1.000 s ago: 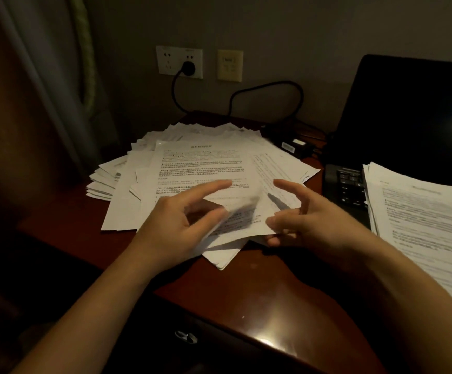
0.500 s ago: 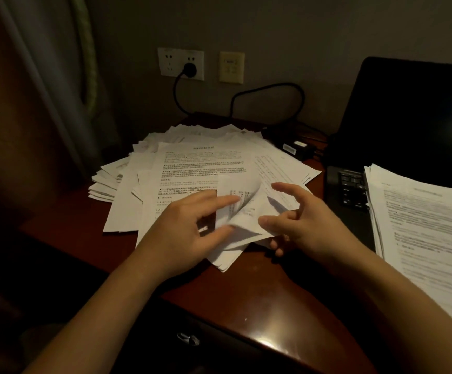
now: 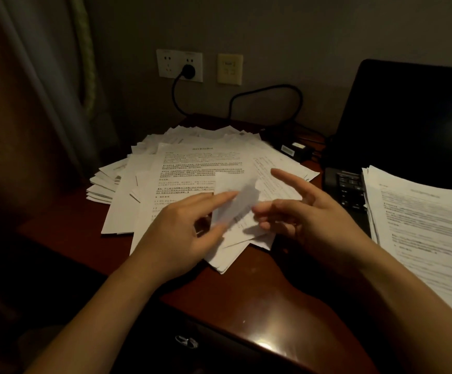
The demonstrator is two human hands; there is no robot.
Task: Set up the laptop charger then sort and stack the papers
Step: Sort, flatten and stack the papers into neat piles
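Note:
A loose heap of printed papers (image 3: 192, 168) covers the middle of the dark wooden desk (image 3: 246, 306). My left hand (image 3: 181, 225) rests on the heap's near edge, thumb and forefinger pinching the curled-up corner of the top sheet (image 3: 235, 195). My right hand (image 3: 306, 211) hovers just right of that corner, fingers spread, its fingertips at the sheet's edge. A neater stack of papers (image 3: 422, 225) lies on the open laptop (image 3: 408, 117) at the right. The charger brick (image 3: 295, 149) sits behind the heap, its cable (image 3: 265, 90) looping up to the plug (image 3: 188, 71) in the wall socket.
The laptop keyboard (image 3: 349, 190) shows between the two paper piles. A curtain (image 3: 44, 90) hangs at the left. A drawer handle (image 3: 187, 341) is below the desk's front edge. Bare desk surface lies in front of the heap.
The corner of the top sheet has been lifted and curled higher between my hands. My left fingers have closed on it; the right hand has shifted slightly up.

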